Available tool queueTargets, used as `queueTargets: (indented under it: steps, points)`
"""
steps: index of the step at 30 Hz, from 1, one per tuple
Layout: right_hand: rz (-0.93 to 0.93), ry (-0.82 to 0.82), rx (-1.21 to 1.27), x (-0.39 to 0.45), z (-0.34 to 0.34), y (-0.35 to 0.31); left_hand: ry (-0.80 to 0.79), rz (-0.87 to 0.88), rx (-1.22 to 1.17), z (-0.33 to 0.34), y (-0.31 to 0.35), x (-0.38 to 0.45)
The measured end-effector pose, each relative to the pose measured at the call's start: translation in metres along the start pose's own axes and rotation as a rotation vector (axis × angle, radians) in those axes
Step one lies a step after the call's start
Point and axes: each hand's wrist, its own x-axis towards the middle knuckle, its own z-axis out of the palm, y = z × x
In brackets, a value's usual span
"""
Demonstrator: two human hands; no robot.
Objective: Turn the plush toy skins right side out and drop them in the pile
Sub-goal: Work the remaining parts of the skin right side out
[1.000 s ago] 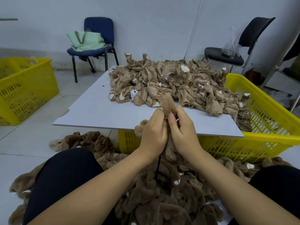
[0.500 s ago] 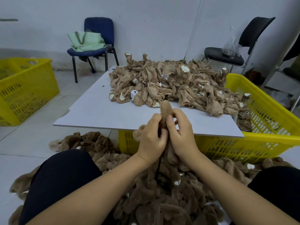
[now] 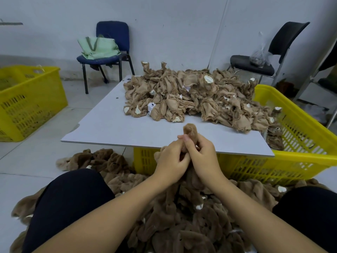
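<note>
Both hands, left hand (image 3: 171,162) and right hand (image 3: 201,154), pinched one plush skin (image 3: 189,131) with curled fingers, held above the furry pile (image 3: 182,216) between the knees, near the board's (image 3: 109,125) front edge; inside-out skins (image 3: 191,95) lay heaped beyond.

- Most of the plush skin (image 3: 190,131) sits inside the grip of the left hand (image 3: 171,164) and the right hand (image 3: 202,157); only a furry tip shows above the fingers.
- Both palms face away, so how the fingers lie on the fabric cannot be told.
- The yellow basket (image 3: 299,136) under the surface (image 3: 109,125) is largely covered by the board and the heap of inside-out skins (image 3: 197,97).
- The left yellow crate (image 3: 27,101) is cut by the frame edge.
- The contents of the clear bag (image 3: 259,55) on the black chair (image 3: 255,64) are too small to tell.
- The furry pile (image 3: 182,216) on the floor runs past the bottom edge, partly behind the knees.
</note>
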Motion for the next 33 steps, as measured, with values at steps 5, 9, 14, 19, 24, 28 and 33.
queueTargets:
  steps: [5,9,14,19,24,28,33]
  points:
    - [0.01,-0.082,-0.007,0.006,-0.008,0.002,-0.04,-0.003,-0.073,-0.003,0.006,0.004]
    - [-0.072,-0.103,0.048,0.01,-0.014,-0.008,0.03,-0.01,-0.196,-0.013,0.024,0.015]
    - [-0.098,-0.181,0.051,0.023,-0.033,-0.023,0.151,-0.038,-0.349,-0.034,0.059,0.047]
    - [-0.09,-0.386,0.067,0.042,-0.062,-0.043,0.319,-0.22,-0.658,-0.053,0.079,0.066]
    - [-0.249,-0.144,0.137,0.048,-0.064,-0.059,0.341,-0.466,-1.362,-0.074,0.088,0.083]
    - [-0.3,-0.048,0.339,0.059,-0.057,-0.079,0.252,-0.319,-1.438,-0.103,0.089,0.089]
    - [-0.146,-0.015,0.431,0.078,-0.06,-0.086,0.349,-0.392,-1.149,-0.137,0.069,0.092]
